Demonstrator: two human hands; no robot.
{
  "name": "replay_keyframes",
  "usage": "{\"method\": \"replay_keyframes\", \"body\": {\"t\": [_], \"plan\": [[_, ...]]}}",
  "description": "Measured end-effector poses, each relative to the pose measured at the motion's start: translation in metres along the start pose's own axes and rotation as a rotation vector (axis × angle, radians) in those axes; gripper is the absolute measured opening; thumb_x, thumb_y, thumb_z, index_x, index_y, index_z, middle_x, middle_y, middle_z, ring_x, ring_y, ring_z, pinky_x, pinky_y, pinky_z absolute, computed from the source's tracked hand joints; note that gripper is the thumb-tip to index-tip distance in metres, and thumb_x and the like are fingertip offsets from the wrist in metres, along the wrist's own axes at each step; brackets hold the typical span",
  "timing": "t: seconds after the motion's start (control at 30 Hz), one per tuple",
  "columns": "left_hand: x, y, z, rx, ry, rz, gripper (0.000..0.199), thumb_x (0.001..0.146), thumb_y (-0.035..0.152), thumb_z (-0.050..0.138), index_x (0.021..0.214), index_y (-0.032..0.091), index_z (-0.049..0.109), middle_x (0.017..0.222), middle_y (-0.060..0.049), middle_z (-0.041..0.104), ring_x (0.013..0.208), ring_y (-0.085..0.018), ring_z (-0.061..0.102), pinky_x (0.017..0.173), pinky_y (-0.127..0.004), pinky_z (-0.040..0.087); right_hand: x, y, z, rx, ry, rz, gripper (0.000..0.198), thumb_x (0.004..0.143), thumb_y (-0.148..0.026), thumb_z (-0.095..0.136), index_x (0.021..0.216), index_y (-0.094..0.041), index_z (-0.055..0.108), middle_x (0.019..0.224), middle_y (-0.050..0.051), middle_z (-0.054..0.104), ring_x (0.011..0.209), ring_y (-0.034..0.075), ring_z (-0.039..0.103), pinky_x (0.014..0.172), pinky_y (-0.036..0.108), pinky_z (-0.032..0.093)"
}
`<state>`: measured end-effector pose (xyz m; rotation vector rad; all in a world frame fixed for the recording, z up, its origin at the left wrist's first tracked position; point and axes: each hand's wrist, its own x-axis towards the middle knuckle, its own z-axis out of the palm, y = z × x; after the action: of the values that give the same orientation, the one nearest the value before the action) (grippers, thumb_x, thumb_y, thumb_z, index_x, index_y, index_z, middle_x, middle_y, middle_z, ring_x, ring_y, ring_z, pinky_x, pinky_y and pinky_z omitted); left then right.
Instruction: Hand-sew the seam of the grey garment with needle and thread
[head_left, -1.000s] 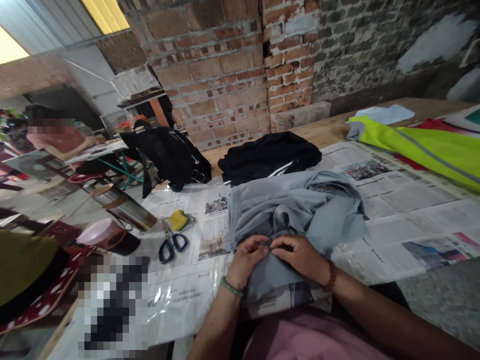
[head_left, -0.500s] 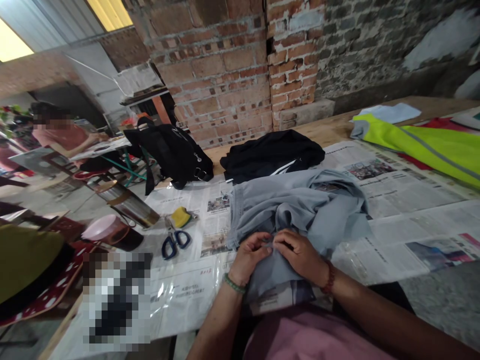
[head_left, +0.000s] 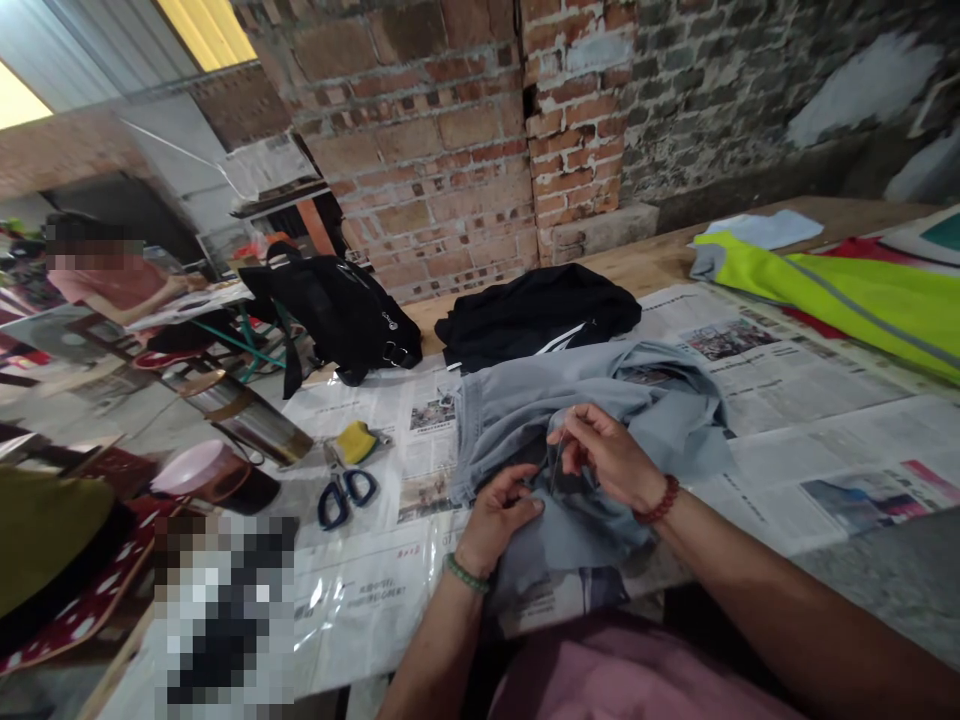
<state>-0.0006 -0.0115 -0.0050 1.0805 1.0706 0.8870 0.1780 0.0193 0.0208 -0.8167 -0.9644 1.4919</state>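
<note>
A crumpled grey garment [head_left: 540, 385] lies in front of me on the newspaper. My left hand [head_left: 499, 515] rests at its near part, thumb and fingers closed on a fold of the cloth. Above the garment, my right hand [head_left: 604, 455] is raised in a pinch. A thin thread [head_left: 556, 470] runs from its fingertips down toward the cloth by the left hand. Whether a needle is between the right fingertips is too small to tell.
Left on the newspaper-covered table are scissors [head_left: 346, 497], a yellow object [head_left: 355, 441], a steel flask [head_left: 240, 410] and a lidded cup [head_left: 217, 478]. Behind lie a black bag [head_left: 349, 315], black clothing [head_left: 536, 310] and a yellow-green vest [head_left: 847, 295]. A person [head_left: 112, 270] sits far left.
My right hand has risen up and away from my left hand, drawing the thread out above the cloth. The left hand stays at the garment. The view has shifted slightly.
</note>
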Motion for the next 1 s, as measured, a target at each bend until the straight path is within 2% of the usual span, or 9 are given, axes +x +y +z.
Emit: {"method": "replay_keyframes", "body": {"t": [0.13,0.37,0.63,1.0], "plan": [[-0.001,0.000,-0.001,-0.008,-0.026,-0.023,0.046,0.055,0.021,0.076,0.099,0.019,0.063,0.069,0.002,0.059,0.055,-0.007,0.048,0.054,-0.018,0.037,0.004,-0.026,-0.009,0.184,-0.015,-0.020,0.021,0.076,-0.036,0.058,0.086,-0.022,0.045,0.062,-0.005,0.058,0.043,0.010,0.053,0.039,0.020,0.039],[-0.003,-0.001,-0.003,-0.057,-0.081,-0.049,0.052,0.056,0.017,0.074,0.106,0.020,0.060,0.079,-0.002,0.066,0.061,-0.011,0.056,0.058,-0.021,0.042,0.004,-0.059,-0.040,0.292,0.118,-0.152,0.014,0.074,-0.022,0.061,0.084,-0.021,0.052,0.064,-0.005,0.056,0.049,0.007,0.053,0.047,0.020,0.045],[-0.003,-0.001,-0.003,-0.055,-0.079,-0.030,0.048,0.057,0.011,0.071,0.103,0.020,0.062,0.081,-0.002,0.066,0.061,-0.009,0.055,0.056,-0.018,0.040,0.001,-0.088,-0.073,0.315,0.220,-0.323,0.006,0.077,-0.016,0.054,0.078,-0.022,0.054,0.063,-0.005,0.052,0.050,0.005,0.049,0.050,0.020,0.040],[-0.003,-0.001,-0.002,-0.066,-0.109,-0.032,0.046,0.058,0.013,0.071,0.102,0.020,0.061,0.082,-0.003,0.066,0.062,-0.011,0.056,0.058,-0.020,0.041,0.000,-0.112,-0.106,0.517,0.409,-0.414,0.019,0.083,-0.009,0.041,0.072,-0.017,0.055,0.060,-0.003,0.052,0.048,0.004,0.047,0.050,0.021,0.036]]}}
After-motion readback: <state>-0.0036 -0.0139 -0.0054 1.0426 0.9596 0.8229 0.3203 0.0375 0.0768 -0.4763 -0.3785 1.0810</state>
